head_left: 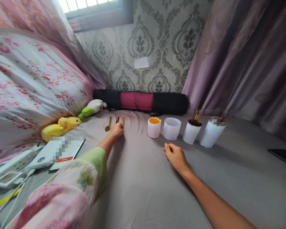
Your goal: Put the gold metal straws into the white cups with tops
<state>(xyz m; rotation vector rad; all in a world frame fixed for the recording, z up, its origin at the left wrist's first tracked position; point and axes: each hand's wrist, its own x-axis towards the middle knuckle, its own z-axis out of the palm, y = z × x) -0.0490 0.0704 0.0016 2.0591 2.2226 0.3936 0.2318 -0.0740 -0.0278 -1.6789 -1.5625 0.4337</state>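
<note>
My left hand (117,129) reaches out over the grey sheet, its fingers closed at the near ends of thin brown sticks (123,122). The fingertips are hidden behind the hand. Just left of it lies another small bundle of brown sticks (108,124). My right hand (176,156) rests with its fingers curled in, and nothing shows in it. Beyond it stand a white-wrapped cup with an orange inside (154,128) and a wider white cup (172,129). To their right, a white-wrapped can (192,133) and a white-wrapped jar (211,133) hold thin brown sticks.
A black and maroon long bag (137,101) lies along the wall. At left are a yellow plush toy (62,126), a green and white plush toy (91,107), a tablet (68,156), a white power strip (16,163) and cables. A dark phone-like slab (283,156) lies far right.
</note>
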